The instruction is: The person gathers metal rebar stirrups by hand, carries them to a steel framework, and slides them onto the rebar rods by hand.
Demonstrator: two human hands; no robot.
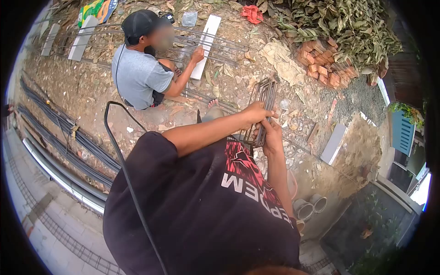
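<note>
One bundle of bent steel rods (267, 94) was in our grasp: our left hand (256, 113) was closed around it, and our right hand (271, 134) gripped it just beside the left. We held it in front of our dark shirt (183, 201), above the littered ground (160, 123). Near us, a co-worker (142, 71) crouched beside a white block (207, 46), and a brick pile (323, 62) lay to the right.

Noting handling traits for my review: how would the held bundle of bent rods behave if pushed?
The bundle of bent rods is probably stiff, keeping its angular bends. Its separate pieces may slide or snag, since they spread unevenly beyond the left hand.
</note>
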